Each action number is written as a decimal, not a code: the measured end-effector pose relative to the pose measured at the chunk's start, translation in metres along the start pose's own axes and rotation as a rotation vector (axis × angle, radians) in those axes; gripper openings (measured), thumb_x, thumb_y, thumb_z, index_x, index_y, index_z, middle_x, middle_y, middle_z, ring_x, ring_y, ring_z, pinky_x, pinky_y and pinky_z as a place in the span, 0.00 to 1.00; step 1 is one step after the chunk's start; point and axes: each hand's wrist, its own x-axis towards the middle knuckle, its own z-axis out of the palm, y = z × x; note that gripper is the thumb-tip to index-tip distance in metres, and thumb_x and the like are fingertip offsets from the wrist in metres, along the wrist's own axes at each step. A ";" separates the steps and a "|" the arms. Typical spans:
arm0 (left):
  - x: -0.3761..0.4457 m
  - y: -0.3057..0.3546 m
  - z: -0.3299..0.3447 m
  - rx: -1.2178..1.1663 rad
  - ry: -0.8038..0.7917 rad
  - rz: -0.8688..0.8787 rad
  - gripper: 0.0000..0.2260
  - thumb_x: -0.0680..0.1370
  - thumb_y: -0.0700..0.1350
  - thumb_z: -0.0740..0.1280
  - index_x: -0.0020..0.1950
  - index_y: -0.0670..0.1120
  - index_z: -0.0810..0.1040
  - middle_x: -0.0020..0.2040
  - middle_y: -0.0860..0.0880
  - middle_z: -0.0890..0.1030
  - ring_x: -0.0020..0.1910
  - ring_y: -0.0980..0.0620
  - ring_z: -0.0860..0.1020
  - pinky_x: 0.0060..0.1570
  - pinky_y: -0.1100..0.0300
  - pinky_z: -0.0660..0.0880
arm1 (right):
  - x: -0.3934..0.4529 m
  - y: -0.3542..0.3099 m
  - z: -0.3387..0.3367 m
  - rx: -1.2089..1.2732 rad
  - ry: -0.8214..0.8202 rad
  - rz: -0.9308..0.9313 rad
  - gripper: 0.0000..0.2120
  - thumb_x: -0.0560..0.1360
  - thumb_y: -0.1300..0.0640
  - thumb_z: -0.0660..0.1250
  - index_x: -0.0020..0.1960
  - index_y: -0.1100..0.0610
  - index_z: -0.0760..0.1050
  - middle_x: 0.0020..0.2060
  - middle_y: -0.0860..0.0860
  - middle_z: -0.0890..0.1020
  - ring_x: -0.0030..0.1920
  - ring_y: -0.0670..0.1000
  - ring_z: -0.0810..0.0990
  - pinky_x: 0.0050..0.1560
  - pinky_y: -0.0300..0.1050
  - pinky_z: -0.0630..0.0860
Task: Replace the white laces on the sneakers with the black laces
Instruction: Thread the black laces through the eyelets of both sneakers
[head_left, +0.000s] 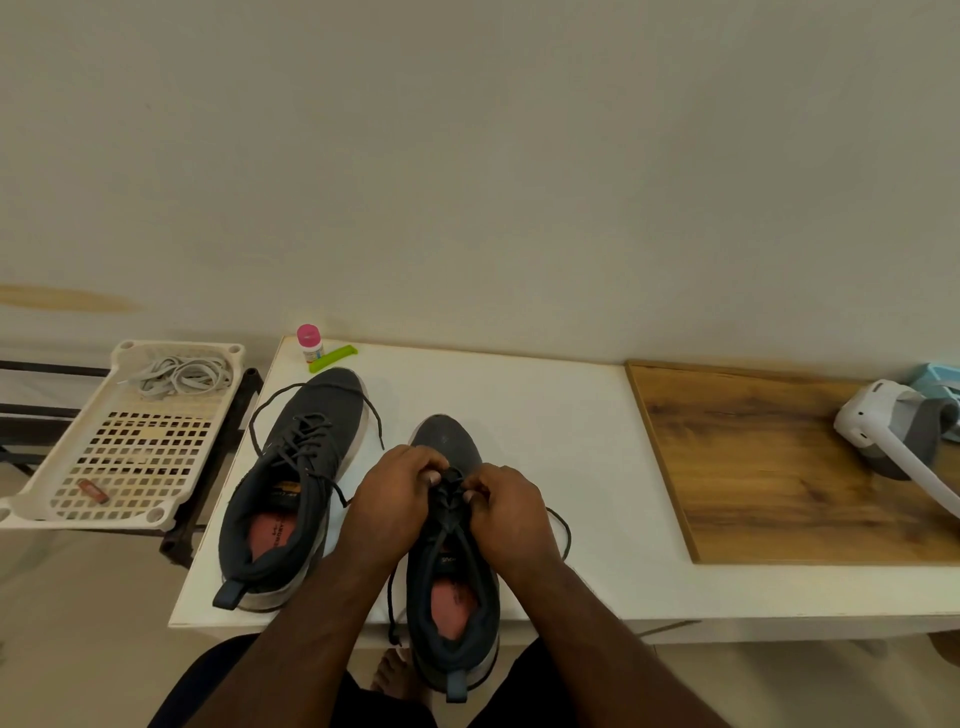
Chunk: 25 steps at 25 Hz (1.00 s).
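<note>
Sitting on the white table (519, 395) are two dark grey sneakers, both threaded with black laces: the left sneaker (296, 483) and the right sneaker (457, 571), heels near. Insole and tongue print is too blurred to read. Left hand (395, 493) and right hand (509, 514) meet over the right sneaker's lower eyelets, curled fingers pinching its black lace (452, 499). One tangle of white laces (182, 374) lies in the cream basket (104, 447) at far left.

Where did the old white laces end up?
In the head view, the white laces lie bundled at the far end of the white plastic tray, left of the table and the left sneaker.
</note>
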 end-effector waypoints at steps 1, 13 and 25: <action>0.001 -0.001 0.000 0.018 -0.013 -0.030 0.09 0.79 0.40 0.64 0.55 0.51 0.80 0.50 0.54 0.76 0.49 0.59 0.71 0.50 0.68 0.63 | 0.000 0.000 0.000 0.005 0.003 0.009 0.07 0.78 0.62 0.61 0.46 0.55 0.77 0.42 0.50 0.80 0.43 0.48 0.76 0.39 0.33 0.67; -0.005 0.006 -0.005 -0.081 0.018 -0.088 0.10 0.79 0.41 0.65 0.57 0.54 0.78 0.49 0.57 0.79 0.50 0.58 0.76 0.52 0.61 0.70 | -0.001 -0.004 0.001 -0.046 -0.009 -0.023 0.10 0.79 0.60 0.60 0.50 0.53 0.80 0.44 0.50 0.80 0.42 0.47 0.74 0.37 0.30 0.64; -0.014 0.010 -0.017 -0.070 -0.033 -0.104 0.08 0.76 0.39 0.66 0.46 0.52 0.76 0.45 0.55 0.78 0.43 0.57 0.78 0.46 0.59 0.76 | -0.005 -0.005 -0.001 0.113 0.062 0.031 0.09 0.79 0.62 0.62 0.46 0.50 0.77 0.43 0.45 0.80 0.43 0.43 0.75 0.43 0.28 0.69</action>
